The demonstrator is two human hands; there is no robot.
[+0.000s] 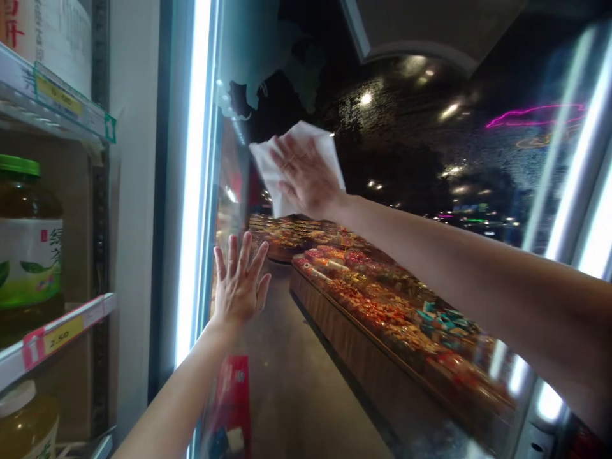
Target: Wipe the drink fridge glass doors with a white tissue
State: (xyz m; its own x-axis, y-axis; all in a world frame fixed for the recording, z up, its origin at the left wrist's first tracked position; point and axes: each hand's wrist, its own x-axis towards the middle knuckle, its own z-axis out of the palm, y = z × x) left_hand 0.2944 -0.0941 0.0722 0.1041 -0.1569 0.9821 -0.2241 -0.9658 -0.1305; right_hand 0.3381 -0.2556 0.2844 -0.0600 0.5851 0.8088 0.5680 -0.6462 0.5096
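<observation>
The person's right hand (306, 175) is raised high against a glass cooler door (421, 159), pressing a crumpled white wipe (266, 171) flat to the pane. Its grip stands apart, with the fingers spread across the back of the wipe rather than clamped around it. The wipe sits under the palm and sticks out past the fingertips to the left and above the hand. The left hand (239, 287) is lower and nearer, open and empty, with its fingers splayed upright at the glass. The right forearm (454, 268) crosses the view from the right.

To the left, beyond the door's bright LED light strip (194, 159), stand metal shelves. A large jar with a green lid (29, 255) and a white and green label sits on one, behind a price strip (62, 335) with a yellow 2.50 tag. A jar with a pale lid (23, 414) sits below it, and a yellow shelf label (60, 95) marks the shelf above. The glass also shows a long wooden-fronted counter (373, 306) heaped with colourful packaged food, a red package (232, 401) low down, and a pink neon line (535, 115), though it is hard to tell which are reflections.
</observation>
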